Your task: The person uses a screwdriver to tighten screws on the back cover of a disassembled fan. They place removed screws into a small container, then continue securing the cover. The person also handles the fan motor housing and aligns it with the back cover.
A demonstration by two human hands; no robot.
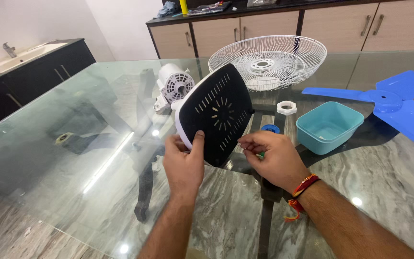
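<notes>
My left hand (184, 164) grips the lower edge of a black slotted fan base plate with a white rim (219, 112), holding it tilted up above the glass table (73, 158). The white fan motor (173, 86) sits just behind the plate. My right hand (272, 158) is closed beside the plate's lower right edge, pinching something small and green that is mostly hidden by the fingers. A blue round cap (270, 128) lies just beyond the right hand.
A white wire fan guard (269, 60) lies at the back. A white plastic nut (286, 107), a teal plastic tub (329, 127) and a blue fan blade (398, 105) lie to the right. Cabinets line the far wall; a sink counter (25, 57) stands at left.
</notes>
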